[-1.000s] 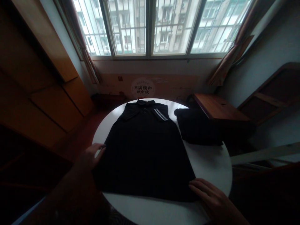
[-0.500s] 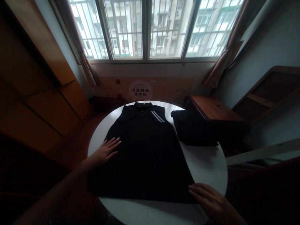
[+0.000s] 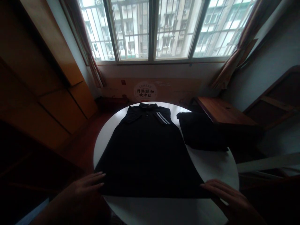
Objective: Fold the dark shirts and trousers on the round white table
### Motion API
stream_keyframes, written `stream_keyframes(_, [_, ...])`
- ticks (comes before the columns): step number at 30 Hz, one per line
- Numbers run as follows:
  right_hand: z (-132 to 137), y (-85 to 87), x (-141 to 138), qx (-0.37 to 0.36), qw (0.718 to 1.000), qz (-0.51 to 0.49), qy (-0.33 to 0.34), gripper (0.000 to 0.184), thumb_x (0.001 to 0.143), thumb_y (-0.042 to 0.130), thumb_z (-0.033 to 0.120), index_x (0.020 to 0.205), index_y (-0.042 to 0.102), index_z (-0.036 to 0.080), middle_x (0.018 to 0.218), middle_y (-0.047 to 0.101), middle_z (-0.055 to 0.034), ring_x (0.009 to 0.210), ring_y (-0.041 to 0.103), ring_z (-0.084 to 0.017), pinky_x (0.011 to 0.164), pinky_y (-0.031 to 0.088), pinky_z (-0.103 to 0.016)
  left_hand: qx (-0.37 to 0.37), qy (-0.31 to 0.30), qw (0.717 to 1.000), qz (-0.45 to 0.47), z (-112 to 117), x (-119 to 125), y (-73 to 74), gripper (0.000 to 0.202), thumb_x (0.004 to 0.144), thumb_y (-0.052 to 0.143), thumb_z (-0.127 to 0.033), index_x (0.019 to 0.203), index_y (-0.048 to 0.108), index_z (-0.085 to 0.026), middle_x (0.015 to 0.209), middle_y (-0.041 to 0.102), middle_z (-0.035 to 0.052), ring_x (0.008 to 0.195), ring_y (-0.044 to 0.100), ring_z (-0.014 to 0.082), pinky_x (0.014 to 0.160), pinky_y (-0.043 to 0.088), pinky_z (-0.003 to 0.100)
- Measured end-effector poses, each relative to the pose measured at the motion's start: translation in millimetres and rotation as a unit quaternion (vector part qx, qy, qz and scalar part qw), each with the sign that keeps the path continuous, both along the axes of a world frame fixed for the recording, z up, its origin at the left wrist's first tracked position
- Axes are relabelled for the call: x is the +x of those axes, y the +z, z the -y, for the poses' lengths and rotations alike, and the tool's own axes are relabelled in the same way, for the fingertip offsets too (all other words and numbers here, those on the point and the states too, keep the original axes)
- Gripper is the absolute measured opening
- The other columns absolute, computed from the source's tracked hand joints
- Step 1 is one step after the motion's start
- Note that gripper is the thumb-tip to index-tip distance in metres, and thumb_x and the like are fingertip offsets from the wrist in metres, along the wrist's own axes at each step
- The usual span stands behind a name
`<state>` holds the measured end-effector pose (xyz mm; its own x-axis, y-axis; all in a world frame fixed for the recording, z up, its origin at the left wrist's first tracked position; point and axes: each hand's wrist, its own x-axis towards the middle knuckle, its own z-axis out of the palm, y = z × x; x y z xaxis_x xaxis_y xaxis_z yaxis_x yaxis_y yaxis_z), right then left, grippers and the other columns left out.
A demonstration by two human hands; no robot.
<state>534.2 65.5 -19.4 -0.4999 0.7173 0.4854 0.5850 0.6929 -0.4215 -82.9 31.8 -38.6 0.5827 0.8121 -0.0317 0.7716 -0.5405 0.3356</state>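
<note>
A black polo shirt (image 3: 150, 153) lies spread on a round white table (image 3: 187, 211), collar toward the window. Both short sleeves are folded inward over the chest, and the right-hand one shows two white stripes. At the lower left corner of the shirt is my left hand (image 3: 82, 189), its fingers stretched out over the edge of the cloth with a gap between fingers and thumb. My right hand (image 3: 228, 197) has its fingers pressed together at the lower right corner, pinching the cloth near the hem. Dim light hides the thumb's exact contact.
A folded black garment (image 3: 202, 131) lies on the table's right side. Beyond it stands a brown wooden desk (image 3: 225, 109). Orange-brown cabinets (image 3: 63, 115) line the left, and a barred window (image 3: 152, 31) with curtains is ahead.
My left hand has slid from the shirt's left side down toward me to the lower corner. My right hand stays at the right corner. The view has shifted slightly left.
</note>
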Motion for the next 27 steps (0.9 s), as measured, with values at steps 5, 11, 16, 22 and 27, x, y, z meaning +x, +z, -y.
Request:
stream_keyframes(5, [-5, 13.5, -3, 0.031, 0.999, 0.008, 0.027, 0.037, 0.088, 0.059, 0.013, 0.121, 0.070, 0.029, 0.098, 0.076, -0.0056, 0.085, 0.075, -0.020, 0.073, 0.062, -0.024, 0.117, -0.019, 0.993, -0.002, -1, -3, 0.7, 0.058, 0.088, 0.055, -0.016, 0.141, 0.053, -0.040, 0.140, 0.060, 0.0025, 0.123, 0.061, 0.0236, 0.100, 0.055, 0.036])
stream_keyframes(11, [-2, 21.9, -7, 0.045, 0.998, 0.018, 0.047, 0.035, 0.089, 0.060, 0.011, 0.120, 0.070, 0.023, 0.095, 0.076, -0.0050, 0.087, 0.074, -0.016, 0.075, 0.061, -0.019, 0.223, -0.046, 0.974, -0.010, 4, -1, -9.1, 0.061, 0.088, 0.042, 0.000, 0.141, 0.054, -0.027, 0.127, 0.068, 0.0066, 0.113, 0.064, 0.0188, 0.095, 0.056, 0.030])
stream_keyframes(16, [3, 27.4, -13, 0.021, 0.999, -0.016, 0.044, 0.034, 0.091, 0.058, 0.013, 0.121, 0.070, 0.026, 0.095, 0.076, -0.0040, 0.086, 0.074, -0.016, 0.072, 0.060, -0.018, 0.251, -0.010, 0.968, 0.026, 0, 1, -3.0, 0.041, 0.091, 0.047, -0.005, 0.122, 0.066, -0.024, 0.109, 0.072, 0.0058, 0.100, 0.068, 0.0184, 0.088, 0.057, 0.029])
stream_keyframes(22, [4, 37.3, -14, 0.004, 0.998, -0.064, 0.017, 0.031, 0.096, 0.056, 0.020, 0.122, 0.070, 0.029, 0.096, 0.075, -0.0053, 0.088, 0.074, -0.017, 0.074, 0.060, -0.021, 0.205, 0.017, 0.975, 0.082, -13, 6, 20.5, 0.037, 0.092, 0.045, -0.006, 0.115, 0.067, -0.023, 0.099, 0.074, 0.0040, 0.089, 0.070, 0.0155, 0.081, 0.057, 0.023])
stream_keyframes(27, [-2, 48.9, -4, 0.005, 0.998, -0.027, 0.056, 0.029, 0.095, 0.059, 0.021, 0.119, 0.072, 0.029, 0.099, 0.076, -0.0062, 0.091, 0.073, -0.017, 0.075, 0.059, -0.020, 0.101, 0.052, 0.983, 0.143, -12, -17, 41.7, 0.039, 0.090, 0.048, -0.013, 0.116, 0.069, -0.034, 0.107, 0.075, -0.0006, 0.094, 0.072, 0.0181, 0.083, 0.059, 0.026])
